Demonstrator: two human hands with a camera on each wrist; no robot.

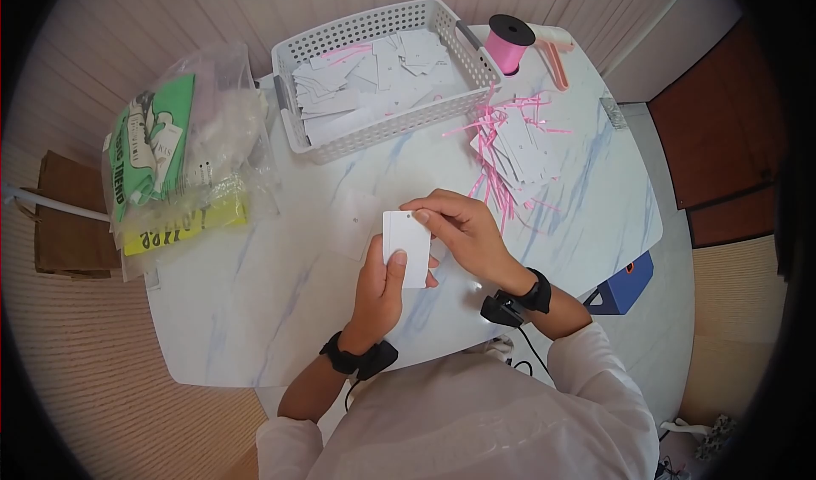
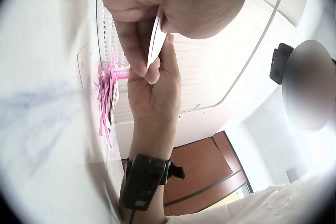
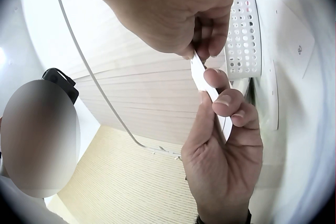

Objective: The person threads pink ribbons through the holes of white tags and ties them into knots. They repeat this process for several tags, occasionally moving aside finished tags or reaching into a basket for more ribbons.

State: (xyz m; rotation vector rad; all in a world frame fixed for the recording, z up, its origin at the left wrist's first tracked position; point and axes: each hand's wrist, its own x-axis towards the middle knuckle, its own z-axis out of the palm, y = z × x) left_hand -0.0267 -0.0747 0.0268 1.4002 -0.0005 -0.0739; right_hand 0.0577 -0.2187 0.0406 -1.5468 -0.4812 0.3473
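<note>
A white hang tag (image 1: 413,255) with a small hole near its top edge stands upright over the table in front of the person. My left hand (image 1: 378,293) grips its lower part, thumb across the front and fingers behind. The thumb and fingertips of my right hand (image 1: 466,232) pinch the top edge beside the hole. In the right wrist view the tag (image 3: 198,73) is nearly edge-on between the right hand (image 3: 178,14) and the left hand (image 3: 223,155). Its edge (image 2: 156,40) also shows in the left wrist view.
Another white tag (image 1: 350,234) lies flat behind the hands. A perforated basket (image 1: 336,150) of white tags stands at the back. Right of it are a pink ribbon spool (image 1: 507,51) and a pile of tags with pink ribbons (image 1: 520,153). Plastic bags (image 1: 195,149) sit left.
</note>
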